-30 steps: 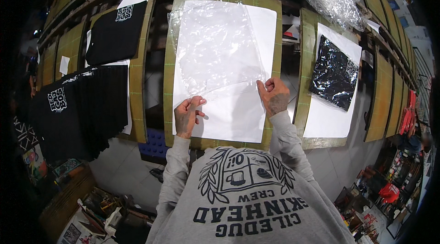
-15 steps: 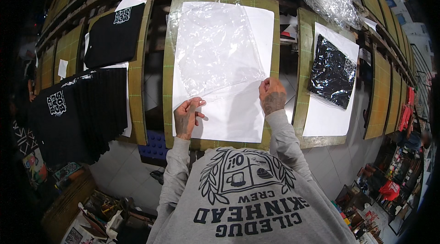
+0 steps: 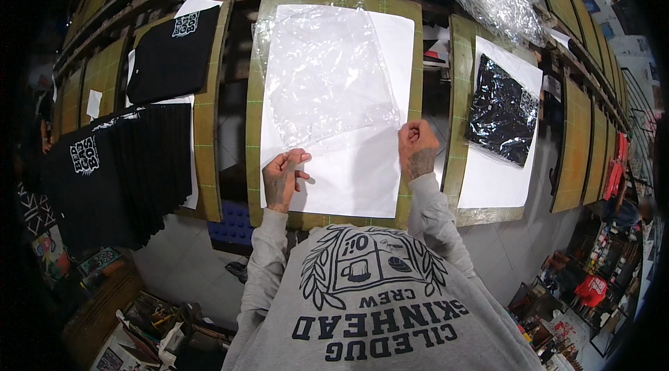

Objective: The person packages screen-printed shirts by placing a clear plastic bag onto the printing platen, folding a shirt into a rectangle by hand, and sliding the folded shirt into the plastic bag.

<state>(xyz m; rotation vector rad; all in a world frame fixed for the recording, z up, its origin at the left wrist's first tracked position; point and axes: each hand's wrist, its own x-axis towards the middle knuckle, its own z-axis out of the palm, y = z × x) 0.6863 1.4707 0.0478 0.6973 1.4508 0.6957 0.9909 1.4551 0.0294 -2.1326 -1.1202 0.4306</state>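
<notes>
**Clear bag held flat over white sheet on centre pallet**

Row of yellow-green printing pallets (image 3: 254, 127) under a curved frame. On the centre pallet, a white paper sheet (image 3: 362, 176), and over its upper part a clear plastic bag (image 3: 327, 78), lying flat and crinkled. Stack of black printed shirts (image 3: 132, 169) draped on the pallets to the left; a bagged black shirt (image 3: 503, 116) on white paper to the right. Left hand (image 3: 282, 179) pinching the bag's lower left corner between thumb and fingers. Right hand (image 3: 417, 148) curled closed on the bag's lower right edge.
</notes>
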